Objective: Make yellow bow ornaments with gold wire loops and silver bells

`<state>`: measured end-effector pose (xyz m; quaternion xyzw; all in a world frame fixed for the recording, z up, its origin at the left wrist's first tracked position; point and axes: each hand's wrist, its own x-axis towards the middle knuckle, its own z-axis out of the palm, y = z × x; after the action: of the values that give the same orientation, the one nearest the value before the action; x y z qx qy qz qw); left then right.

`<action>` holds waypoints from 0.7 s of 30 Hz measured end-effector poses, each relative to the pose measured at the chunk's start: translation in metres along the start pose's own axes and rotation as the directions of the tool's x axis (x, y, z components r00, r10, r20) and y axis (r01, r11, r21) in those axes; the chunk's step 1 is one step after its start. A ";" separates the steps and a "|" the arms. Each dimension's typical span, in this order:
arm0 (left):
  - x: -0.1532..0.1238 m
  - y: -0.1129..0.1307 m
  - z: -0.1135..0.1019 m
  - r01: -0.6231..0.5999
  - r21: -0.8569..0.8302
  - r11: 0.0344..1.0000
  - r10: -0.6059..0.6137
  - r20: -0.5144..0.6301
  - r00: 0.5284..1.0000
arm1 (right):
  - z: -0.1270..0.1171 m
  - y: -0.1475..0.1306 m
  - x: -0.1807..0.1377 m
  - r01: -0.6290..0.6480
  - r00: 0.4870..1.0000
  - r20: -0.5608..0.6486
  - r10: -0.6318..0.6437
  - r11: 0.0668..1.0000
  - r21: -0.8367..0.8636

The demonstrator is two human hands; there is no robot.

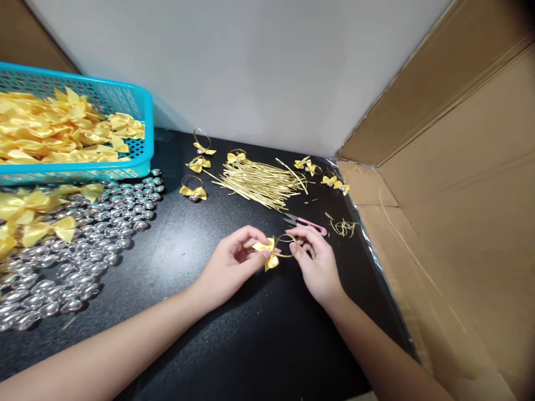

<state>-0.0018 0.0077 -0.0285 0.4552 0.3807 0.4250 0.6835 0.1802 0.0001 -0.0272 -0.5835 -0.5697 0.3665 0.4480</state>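
Observation:
My left hand (240,259) pinches a yellow ribbon bow (271,260) between thumb and fingers, above the black table. From the bow a loop of gold twist tie (286,255) runs to the right. My right hand (315,262) grips the far side of that loop between thumb and forefinger. Whether a bell is fixed to this bow is hidden by my fingers. Just beyond my right hand lie pink-handled thread snips (307,224). A pile of straight gold twist ties (263,184) is spread farther back.
At the left, a blue basket (151,128) holds many yellow bows. Silver bells or beads (125,214) cover the table below it, with loose bows (50,228) on top. Looped bows (193,193) lie around the ties. Tie scraps (343,227) lie right; cardboard walls (455,133) stand beyond.

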 end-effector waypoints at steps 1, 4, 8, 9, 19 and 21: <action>-0.001 0.000 0.001 -0.011 0.025 1.000 0.011 -0.012 1.000 | -0.001 -0.001 0.000 0.067 0.998 0.011 -0.066 0.992 -0.103; -0.003 0.001 0.003 -0.040 0.106 0.994 0.044 -0.036 0.998 | -0.002 -0.008 -0.003 0.239 0.970 0.025 -0.243 0.924 -0.300; -0.005 0.003 0.005 -0.066 0.164 0.984 0.077 -0.059 0.995 | 0.000 -0.017 -0.009 0.379 0.923 0.061 -0.379 0.874 -0.304; -0.005 0.003 0.005 -0.069 0.166 0.984 0.080 -0.061 0.995 | 0.001 -0.018 -0.010 0.403 0.913 0.059 -0.404 0.867 -0.294; -0.005 0.000 0.003 -0.070 0.135 0.988 0.074 -0.024 0.997 | 0.002 -0.016 -0.009 0.468 0.877 0.073 -0.474 0.813 -0.345; -0.004 0.000 0.003 -0.065 0.135 0.989 0.068 -0.013 0.998 | 0.002 -0.016 -0.009 0.490 0.865 0.082 -0.496 0.797 -0.352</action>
<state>-0.0004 0.0026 -0.0270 0.5089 0.3991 0.4249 0.6334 0.1725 -0.0094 -0.0138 -0.4899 -0.7559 0.1221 0.4167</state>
